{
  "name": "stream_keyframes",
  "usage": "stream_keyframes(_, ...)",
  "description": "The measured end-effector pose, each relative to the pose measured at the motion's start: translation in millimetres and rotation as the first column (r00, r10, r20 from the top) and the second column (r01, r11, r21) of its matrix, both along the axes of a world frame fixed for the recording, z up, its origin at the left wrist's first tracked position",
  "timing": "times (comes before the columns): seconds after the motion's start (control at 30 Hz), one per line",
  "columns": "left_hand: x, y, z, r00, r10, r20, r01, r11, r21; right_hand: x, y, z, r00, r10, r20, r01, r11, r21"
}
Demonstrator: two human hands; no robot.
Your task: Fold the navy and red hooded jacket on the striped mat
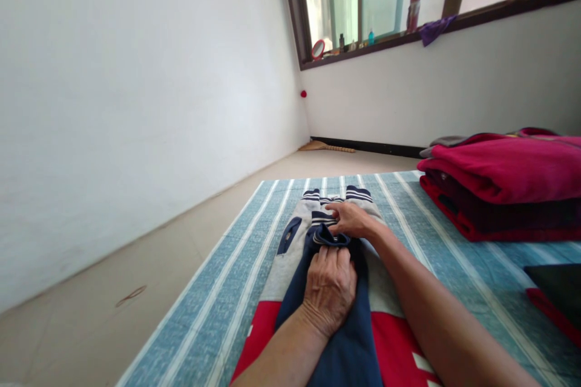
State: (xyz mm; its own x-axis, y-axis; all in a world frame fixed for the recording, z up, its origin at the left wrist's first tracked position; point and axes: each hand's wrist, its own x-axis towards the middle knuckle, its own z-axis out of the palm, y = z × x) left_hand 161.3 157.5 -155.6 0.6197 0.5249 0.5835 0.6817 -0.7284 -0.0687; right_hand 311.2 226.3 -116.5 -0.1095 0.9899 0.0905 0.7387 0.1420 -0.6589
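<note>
A garment in grey, navy and red (290,254) lies stretched out on a blue-and-white striped mat (218,290). Its striped navy cuffs point toward the far end. My left hand (329,287) lies palm down on the navy part of the garment, pressing it flat. My right hand (349,219) is just beyond it, fingers pinching the navy fabric near the striped cuff.
A stack of folded magenta and red clothes (503,184) sits on the mat at the right. A dark folded piece (558,290) lies at the right edge. A white wall runs along the left. A window sill (408,36) carries bottles and a small mirror. A broom (327,146) lies by the far wall.
</note>
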Motion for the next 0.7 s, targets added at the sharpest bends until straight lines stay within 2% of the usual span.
stream_keyframes(0.2, 0, 0, -0.3, 1.000, 0.017, -0.018, -0.016, 1.000, 0.007, 4, 5, -8.7, 0.998, -0.062, 0.000, 0.062, 0.998, -0.010)
stream_keyframes(0.43, 2, -2, 2.7, 0.998, 0.045, -0.049, -0.046, 0.999, -0.011, 8, 17, -25.2, 0.984, -0.153, -0.096, 0.152, 0.988, -0.014)
stream_keyframes(0.7, 1, -2, 3.5, 0.999, 0.035, -0.042, -0.036, 0.999, -0.022, 11, 14, -26.6, 0.983, -0.091, -0.162, 0.097, 0.995, 0.033)
